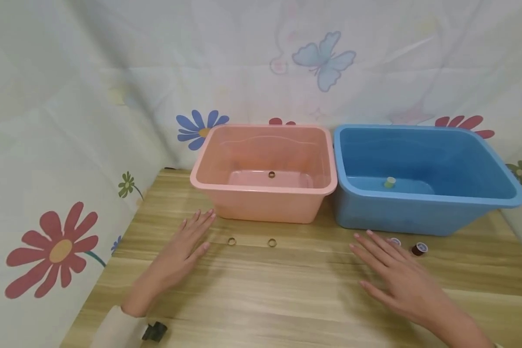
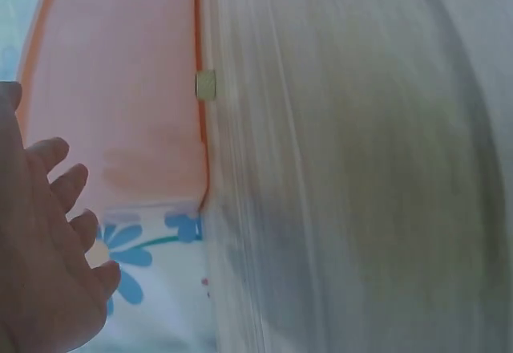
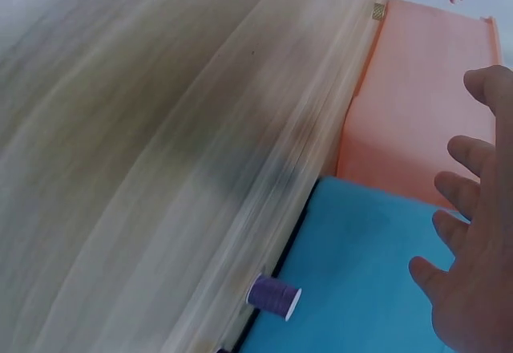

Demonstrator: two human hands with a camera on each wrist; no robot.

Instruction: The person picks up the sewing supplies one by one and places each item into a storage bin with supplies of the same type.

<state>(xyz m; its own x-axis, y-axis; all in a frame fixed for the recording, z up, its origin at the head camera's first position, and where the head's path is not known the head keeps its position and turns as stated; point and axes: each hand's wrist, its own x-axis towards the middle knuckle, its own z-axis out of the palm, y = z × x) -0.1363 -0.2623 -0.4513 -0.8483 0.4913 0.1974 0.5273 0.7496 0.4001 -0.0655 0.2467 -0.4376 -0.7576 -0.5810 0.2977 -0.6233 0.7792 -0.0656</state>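
Observation:
My left hand [image 1: 178, 256] hovers over the table with straight fingers and holds nothing, left of two gold rings [image 1: 231, 241] in front of the pink bin [image 1: 261, 205]. A third gold ring [image 1: 271, 174] lies on that bin's floor. Also holding nothing, my right hand [image 1: 402, 280] is spread in front of the blue bin [image 1: 387, 212], partly covering a small thread spool [image 1: 395, 241]. Beside it is a dark spool [image 1: 419, 249]. Purple thread [image 3: 272, 296] shows on one spool in the right wrist view. Inside the blue bin lies a pale green spool [image 1: 389, 182].
Both bins stand side by side at the back of the wood-grain table [image 1: 261, 299]. Behind and to the left hangs a pale curtain [image 1: 243, 63] printed with flowers and a butterfly. A small black object [image 1: 154, 331] is by the left sleeve.

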